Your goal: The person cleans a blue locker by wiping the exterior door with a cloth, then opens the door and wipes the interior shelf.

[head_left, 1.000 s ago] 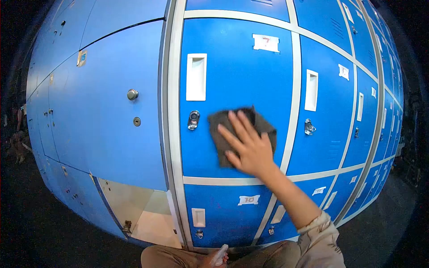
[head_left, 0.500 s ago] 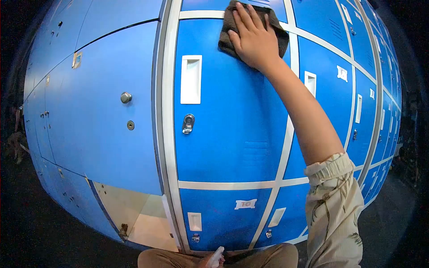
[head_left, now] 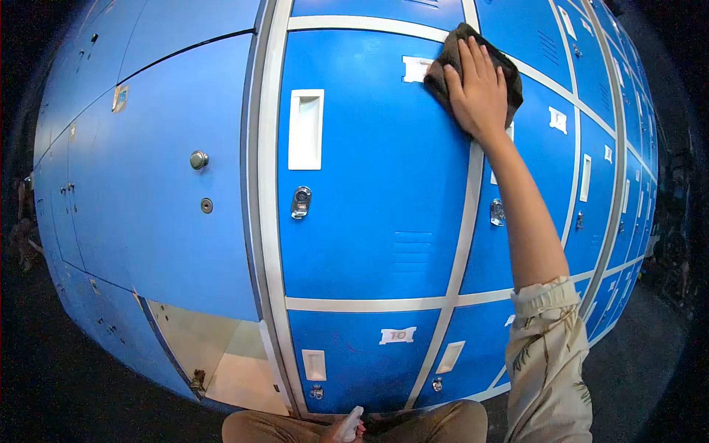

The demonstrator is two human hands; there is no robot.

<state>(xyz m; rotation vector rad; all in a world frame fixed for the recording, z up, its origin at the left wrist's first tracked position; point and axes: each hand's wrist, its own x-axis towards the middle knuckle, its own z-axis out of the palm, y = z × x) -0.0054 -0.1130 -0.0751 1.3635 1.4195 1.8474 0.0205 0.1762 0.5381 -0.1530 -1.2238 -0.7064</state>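
Note:
My right hand (head_left: pixel 481 96) lies with its fingers spread on a dark brown cloth (head_left: pixel 452 55), holding it against the lockers. The cloth covers the white frame at the upper right corner of a blue locker door (head_left: pixel 369 192) and reaches over the neighbouring door. It partly hides a white number label (head_left: pixel 416 69) on that door. Low down, between my knees, my left hand (head_left: pixel 360 430) is wrapped round what looks like a spray bottle (head_left: pixel 350 424). Only its white top shows well; its body is mostly hidden.
Lighter blue cabinet doors (head_left: pixel 162 184) stand on the left, with a round knob (head_left: pixel 199 159). Below them, an open compartment (head_left: pixel 240 376) shows a pale inside. More blue lockers with white handles (head_left: pixel 306 129) and metal locks (head_left: pixel 300 202) run off to the right.
My right hand has slid the cloth right and slightly down, from the door's top onto its right corner. The white label there has come into view. My left hand stays low with the bottle.

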